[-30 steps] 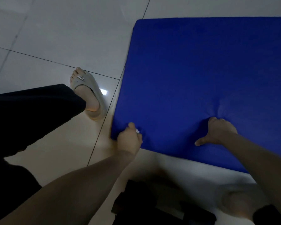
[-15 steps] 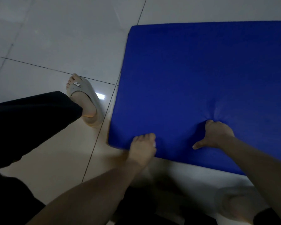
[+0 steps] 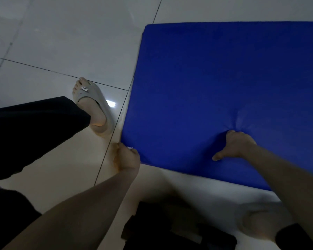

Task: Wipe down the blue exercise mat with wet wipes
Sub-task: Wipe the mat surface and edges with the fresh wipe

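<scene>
The blue exercise mat (image 3: 215, 91) lies on the white tiled floor and fills the right half of the view. At the mat's near-left corner my left hand (image 3: 126, 157) grips a white wet wipe (image 3: 130, 148), of which only a small bit shows between the fingers. My right hand (image 3: 237, 146) presses down into the mat near its front edge, fingers dug in so the cover puckers around them, thumb stretched out to the left.
My left foot in a beige slide sandal (image 3: 96, 109) stands on the floor just left of the mat, under a black trouser leg (image 3: 31, 130). A dark object (image 3: 170, 230) lies on the floor below the mat's front edge. My right foot (image 3: 257, 222) is at the bottom right.
My left hand slid with the wipe along the mat's front edge, first right, then back left to the near-left corner. My right hand stayed pressed into the mat.
</scene>
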